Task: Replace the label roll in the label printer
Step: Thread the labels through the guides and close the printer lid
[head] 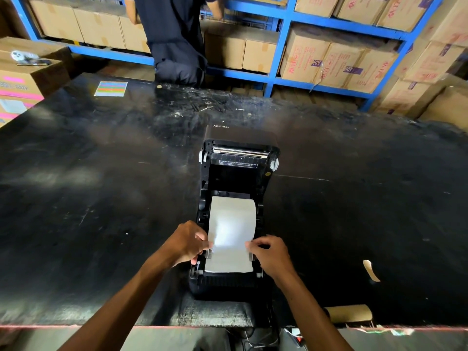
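Note:
A black label printer (236,178) stands on the black table with its lid swung open away from me. A white label roll (231,211) sits in its bay, and a white strip of labels (229,257) runs from it toward the printer's front. My left hand (186,243) pinches the strip's left edge by the left paper guide. My right hand (269,253) pinches the strip's right edge by the right guide. Both hands hold the strip flat over the feed path.
An empty brown cardboard core (350,312) lies at the table's near right edge. A curled backing scrap (371,269) lies to the right. A coloured sticker sheet (111,88) lies far left. A person in dark clothes (174,39) stands beyond the table by blue shelves of cartons (339,62).

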The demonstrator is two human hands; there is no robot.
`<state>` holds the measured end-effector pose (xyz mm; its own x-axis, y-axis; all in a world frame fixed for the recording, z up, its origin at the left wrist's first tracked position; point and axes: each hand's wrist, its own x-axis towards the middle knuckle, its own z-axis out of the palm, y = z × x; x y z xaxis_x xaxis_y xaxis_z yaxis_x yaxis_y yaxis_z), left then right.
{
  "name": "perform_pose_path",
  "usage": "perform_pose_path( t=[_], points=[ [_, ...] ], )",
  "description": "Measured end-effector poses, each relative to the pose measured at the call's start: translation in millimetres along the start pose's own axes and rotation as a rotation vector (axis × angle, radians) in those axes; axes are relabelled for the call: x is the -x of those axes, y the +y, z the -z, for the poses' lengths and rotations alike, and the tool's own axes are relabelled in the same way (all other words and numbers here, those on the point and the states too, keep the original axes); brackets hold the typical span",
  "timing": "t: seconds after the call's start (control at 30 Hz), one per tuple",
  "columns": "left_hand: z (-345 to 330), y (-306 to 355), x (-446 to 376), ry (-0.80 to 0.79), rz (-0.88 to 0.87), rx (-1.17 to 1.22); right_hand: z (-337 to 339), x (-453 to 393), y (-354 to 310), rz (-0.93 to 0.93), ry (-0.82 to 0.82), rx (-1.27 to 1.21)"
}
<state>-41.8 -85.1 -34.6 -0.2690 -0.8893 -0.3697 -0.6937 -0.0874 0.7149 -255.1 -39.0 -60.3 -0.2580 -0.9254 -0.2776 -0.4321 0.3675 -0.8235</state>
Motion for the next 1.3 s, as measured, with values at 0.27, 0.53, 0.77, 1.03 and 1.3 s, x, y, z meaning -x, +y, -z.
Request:
perform_pose_path(
  t=[0.27, 0.53, 0.77, 1.03, 1.3],
  points=[
    [-3.9, 1.2, 0.2, 0.076, 0.048, 0.007, 5.6, 8.6, 5.2, 0.103, 0.043, 0.073],
    [-8.0, 0.8, -1.4, 0.094, 0.043, -0.028, 11.1, 39.6, 25.8, 0.484, -0.083, 0.352],
    [-16.0, -5.8, 10.9, 0.298, -0.090, 0.038, 1.6, 40.3, 25.4, 0.514, 0.017, 0.317],
    [-33.9, -23.3, 48.2, 0.186, -0.529, -0.358, 0.1, 51.9, 31.8, 0.546, 0.061, 0.303],
    [-50.8, -18.4, 84.1, 0.359, -0.533, -0.303, 3.8, 77.3, 37.0, 0.564, 0.069, 0.301]
  ],
)
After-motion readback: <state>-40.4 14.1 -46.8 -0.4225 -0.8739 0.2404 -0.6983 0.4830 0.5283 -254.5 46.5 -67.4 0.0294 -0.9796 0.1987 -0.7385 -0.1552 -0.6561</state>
